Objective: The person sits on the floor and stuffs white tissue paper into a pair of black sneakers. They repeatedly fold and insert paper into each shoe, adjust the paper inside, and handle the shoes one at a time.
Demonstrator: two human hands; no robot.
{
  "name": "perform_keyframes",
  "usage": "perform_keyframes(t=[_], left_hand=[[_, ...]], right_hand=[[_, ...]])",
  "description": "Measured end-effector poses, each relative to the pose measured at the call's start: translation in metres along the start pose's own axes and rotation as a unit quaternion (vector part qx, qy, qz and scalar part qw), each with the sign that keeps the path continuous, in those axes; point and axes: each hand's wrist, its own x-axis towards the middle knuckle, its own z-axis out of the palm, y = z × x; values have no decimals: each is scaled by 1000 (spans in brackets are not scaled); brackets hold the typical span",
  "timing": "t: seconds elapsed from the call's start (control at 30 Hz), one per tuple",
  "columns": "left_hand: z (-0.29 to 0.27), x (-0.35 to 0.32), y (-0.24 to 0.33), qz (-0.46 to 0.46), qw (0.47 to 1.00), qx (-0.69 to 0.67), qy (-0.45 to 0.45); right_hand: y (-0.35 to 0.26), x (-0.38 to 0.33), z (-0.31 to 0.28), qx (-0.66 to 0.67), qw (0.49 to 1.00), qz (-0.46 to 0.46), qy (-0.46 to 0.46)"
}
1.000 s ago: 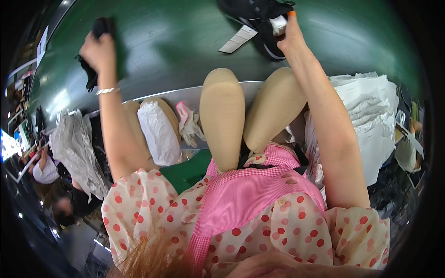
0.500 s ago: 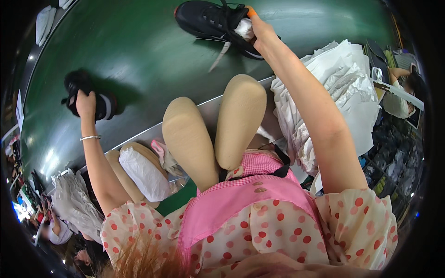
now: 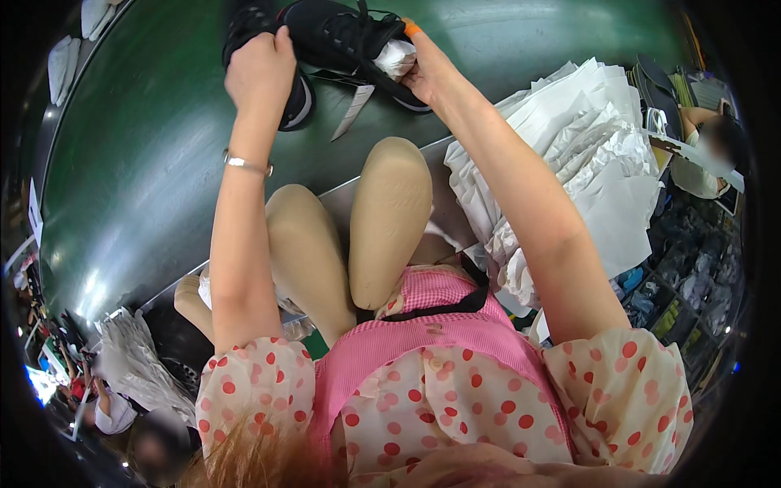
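Note:
Two black lace-up sneakers are side by side on the green table surface at the far edge of view. My left hand (image 3: 260,69) is closed on the left sneaker (image 3: 299,104), whose toe end blurs into the dark rim. At the heel opening of the right sneaker (image 3: 325,34), my right hand (image 3: 429,67) grips the collar, with an orange cover (image 3: 412,29) on one digit. White crumpled paper (image 3: 395,58) fills that opening next to my fingers. A white tag (image 3: 352,112) hangs below this shoe. The fingers' undersides are partly hidden.
A thick pile of white paper sheets (image 3: 561,163) lies right of my knees, beside my right forearm. The green table (image 3: 138,179) stretches left. Another paper stack (image 3: 134,362) stands at lower left. Other people sit at both sides; dark bins (image 3: 675,301) are at right.
My left hand has brought its sneaker from the left across the table, up against the other one. My right hand and its sneaker have shifted slightly left.

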Motion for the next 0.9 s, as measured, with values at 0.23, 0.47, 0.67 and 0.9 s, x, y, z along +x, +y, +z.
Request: perform_keyframes(t=[0.23,0.47,0.67,0.9], left_hand=[[61,50,-29,187,979,-21,73],[78,76,-34,101,975,128,-149],[77,104,-74,-72,974,-44,-212],[68,92,-82,-151,951,-147,-228]], right_hand=[[-2,-20,-20,107,972,45,-205],[6,-22,-24,41,980,-1,-196],[14,-16,-15,-89,981,-14,-175],[16,-16,-6,-111,979,-13,-168]])
